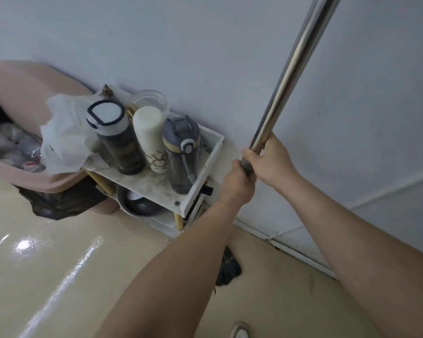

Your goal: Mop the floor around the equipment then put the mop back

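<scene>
The mop pole [291, 69] is gripped by both hands, left hand [237, 184] under right hand [270, 159], for steady control. The dark mop head [228, 267] sits on the floor [59, 264] beside the wall, likely for parking.

Bottles [147, 140] on shelf [181, 191], perhaps bin [22, 89]

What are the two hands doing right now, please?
Left hand: closed around the mop handle, lower grip.
Right hand: closed around the same handle, just above.
</scene>
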A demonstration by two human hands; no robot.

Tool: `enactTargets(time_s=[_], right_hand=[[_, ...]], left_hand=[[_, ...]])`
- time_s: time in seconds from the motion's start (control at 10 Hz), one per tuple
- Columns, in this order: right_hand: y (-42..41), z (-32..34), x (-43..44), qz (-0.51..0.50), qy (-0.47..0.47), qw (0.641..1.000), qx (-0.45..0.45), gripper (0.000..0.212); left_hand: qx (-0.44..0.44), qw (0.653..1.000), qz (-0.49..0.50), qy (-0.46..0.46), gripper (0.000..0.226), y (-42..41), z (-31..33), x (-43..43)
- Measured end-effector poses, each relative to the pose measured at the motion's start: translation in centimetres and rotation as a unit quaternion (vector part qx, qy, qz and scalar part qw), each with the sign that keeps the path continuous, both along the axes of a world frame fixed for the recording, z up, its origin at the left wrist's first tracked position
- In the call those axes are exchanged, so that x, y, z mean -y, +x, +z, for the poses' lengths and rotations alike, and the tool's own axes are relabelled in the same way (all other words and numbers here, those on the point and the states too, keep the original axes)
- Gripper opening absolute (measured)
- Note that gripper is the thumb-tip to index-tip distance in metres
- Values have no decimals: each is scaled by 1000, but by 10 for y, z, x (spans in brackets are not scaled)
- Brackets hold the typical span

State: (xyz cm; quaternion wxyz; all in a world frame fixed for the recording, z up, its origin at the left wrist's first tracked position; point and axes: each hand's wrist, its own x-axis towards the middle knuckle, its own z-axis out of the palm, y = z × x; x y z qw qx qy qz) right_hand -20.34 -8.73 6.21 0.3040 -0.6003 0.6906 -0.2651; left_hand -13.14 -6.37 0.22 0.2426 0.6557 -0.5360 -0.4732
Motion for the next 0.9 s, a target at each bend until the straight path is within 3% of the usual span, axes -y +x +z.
enactTargets(time_s=[0.1,0.2,0.3,0.4,0.5,0.6,0.7,0.8,0.9], right_hand=[[8,-10,19,48,54,991,-110,41],[20,-17,31,40,66,986,-151,35],[35,-11,39,-5,-3,994,-111,29],[50,-5,44,-11,-11,999,-50,31],[58,-7,39,-17,19,999,31,28],[58,-8,32,-37,73,986,148,25],[61,2,31,-11,118,979,165,41],[63,18,26,-57,136,982,117,69],[48,32,7,-109,82,984,112,60]], left_hand=[[15,999,-2,-40,31,10,2,17],[0,996,49,-80,28,22,3,22],[-16,986,90,-142,25,28,9,28],[-18,973,131,-189,31,36,16,31],[44,973,115,-197,36,42,24,30],[69,982,41,-171,54,37,11,32],[86,988,-19,-125,49,40,2,28],[-45,996,-17,-78,61,51,22,8],[-98,992,-67,-29,70,64,50,-27]])
